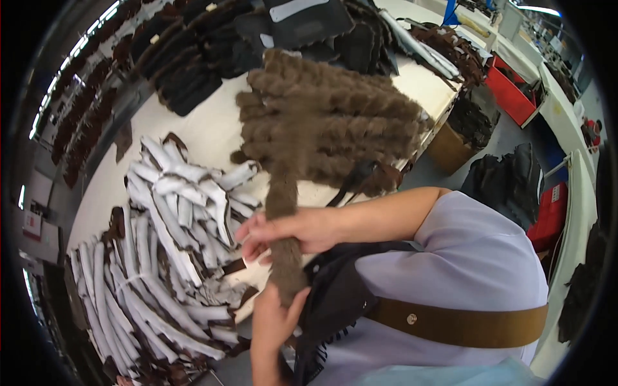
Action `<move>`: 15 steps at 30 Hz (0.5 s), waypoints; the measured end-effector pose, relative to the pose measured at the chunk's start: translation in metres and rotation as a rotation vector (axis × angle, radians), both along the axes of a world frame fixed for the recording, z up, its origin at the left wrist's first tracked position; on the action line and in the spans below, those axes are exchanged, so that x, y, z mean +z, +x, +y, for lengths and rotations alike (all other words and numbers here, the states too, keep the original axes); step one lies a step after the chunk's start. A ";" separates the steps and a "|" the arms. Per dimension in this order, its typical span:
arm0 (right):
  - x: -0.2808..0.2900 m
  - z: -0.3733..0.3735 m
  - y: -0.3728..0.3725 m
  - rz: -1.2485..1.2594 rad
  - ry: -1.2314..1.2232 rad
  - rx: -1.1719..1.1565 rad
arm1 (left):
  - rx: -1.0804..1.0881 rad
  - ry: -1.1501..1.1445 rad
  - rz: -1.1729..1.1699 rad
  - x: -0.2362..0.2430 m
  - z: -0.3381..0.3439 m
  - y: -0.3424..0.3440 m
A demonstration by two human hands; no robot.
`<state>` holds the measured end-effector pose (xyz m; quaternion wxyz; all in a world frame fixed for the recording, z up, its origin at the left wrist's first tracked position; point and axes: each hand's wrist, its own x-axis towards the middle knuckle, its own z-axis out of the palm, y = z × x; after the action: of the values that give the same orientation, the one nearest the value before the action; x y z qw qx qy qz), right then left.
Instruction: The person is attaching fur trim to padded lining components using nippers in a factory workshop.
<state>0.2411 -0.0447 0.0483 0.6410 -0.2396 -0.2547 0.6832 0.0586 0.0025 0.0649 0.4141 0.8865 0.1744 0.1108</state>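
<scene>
A long brown fur strip (pixel 282 196) hangs lengthwise in front of me, its far end overlapping a brown fur panel (pixel 335 119) made of puffy rows. My right hand (pixel 302 230) reaches across the strip from the right, its fingers loosely curled around it and slightly apart at the tips. Lower down, my left hand (pixel 277 321) grips the strip's near end, thumb on the right side. A dark strap-like piece (pixel 356 180) lies by the panel's near edge. To the left of my hands are piled pale-backed fur strips (pixel 187 193), some showing dark fur edges.
A bundle of long pale strips (pixel 135 289) lies at the near left of the white table (pixel 212 128). Dark fur pieces (pixel 187 58) are stacked at the far side. Right of the table stand a cardboard box (pixel 454 148), a red bin (pixel 512 90) and a dark heap (pixel 505 180).
</scene>
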 end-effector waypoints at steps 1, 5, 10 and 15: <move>0.000 0.007 -0.001 0.054 -0.070 -0.035 | 0.054 -0.056 -0.031 -0.024 -0.005 -0.002; -0.015 0.005 0.060 0.057 -0.159 -0.242 | 0.170 -0.357 -0.016 -0.073 -0.013 -0.019; 0.070 -0.034 0.196 -1.516 -0.516 -0.540 | 0.372 -0.652 -0.072 -0.090 -0.026 -0.058; 0.037 -0.015 0.260 -2.320 -0.769 -0.298 | 0.541 -0.816 -0.167 -0.103 -0.024 -0.070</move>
<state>0.5011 -0.0595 0.0853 -0.0052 -0.9047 -0.4257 0.0168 -0.0116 -0.0218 -0.0380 0.6965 0.5631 0.3934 0.2077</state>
